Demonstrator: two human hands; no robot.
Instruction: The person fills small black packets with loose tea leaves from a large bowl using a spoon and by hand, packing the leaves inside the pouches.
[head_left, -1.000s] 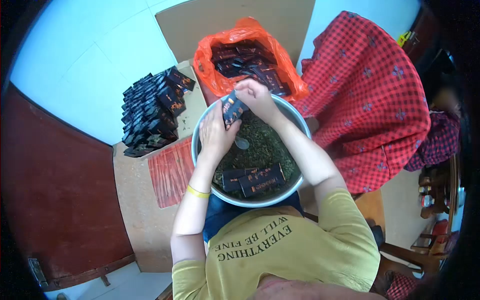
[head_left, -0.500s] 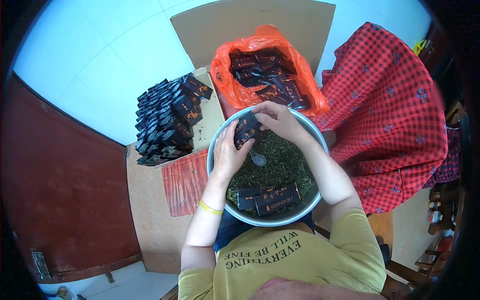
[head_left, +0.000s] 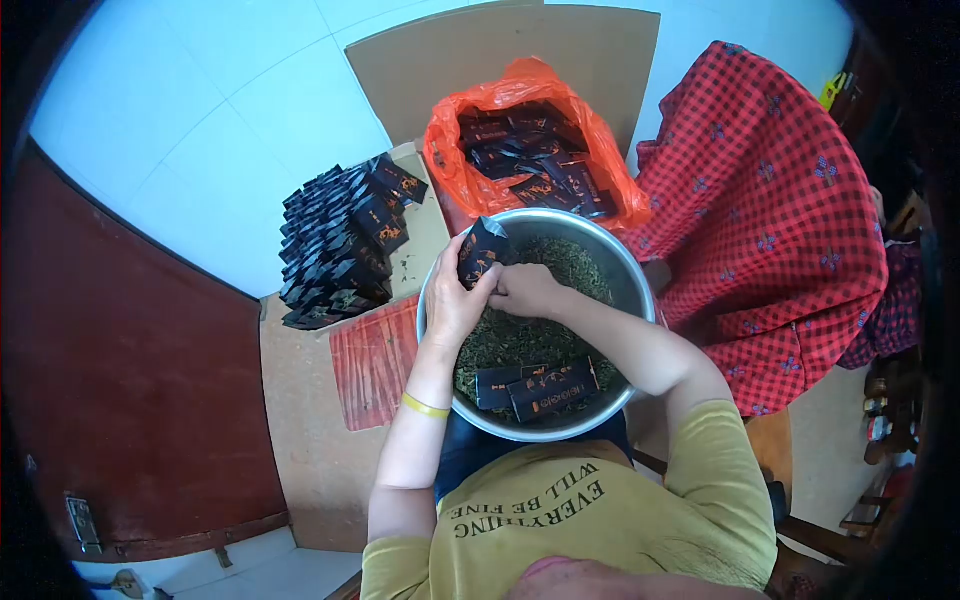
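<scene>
My left hand point(head_left: 455, 300) grips a black packet point(head_left: 482, 250) with orange print, holding it upright above the left side of a metal basin point(head_left: 640, 300). The packet's top end points away from me and looks open. Right beside it, my right hand point(head_left: 527, 290) is closed, knuckles up, low over the dried green leaves point(head_left: 525, 345) in the basin. What its fingers pinch is hidden; the clear plastic spoon seen there before is out of sight. More black packets point(head_left: 552, 390) lie on the leaves at the near side of the basin.
An orange plastic bag point(head_left: 440, 125) full of black packets stands beyond the basin. Rows of upright packets point(head_left: 335, 250) fill a cardboard piece point(head_left: 425, 235) at the left. Red checked cloth point(head_left: 770, 220) hangs at the right. A brown door point(head_left: 130, 370) is at far left.
My right hand has left the packet's top and moved down toward me, to where the spoon lay. The packet, still in my left hand, now stands more upright with its top uncovered.
</scene>
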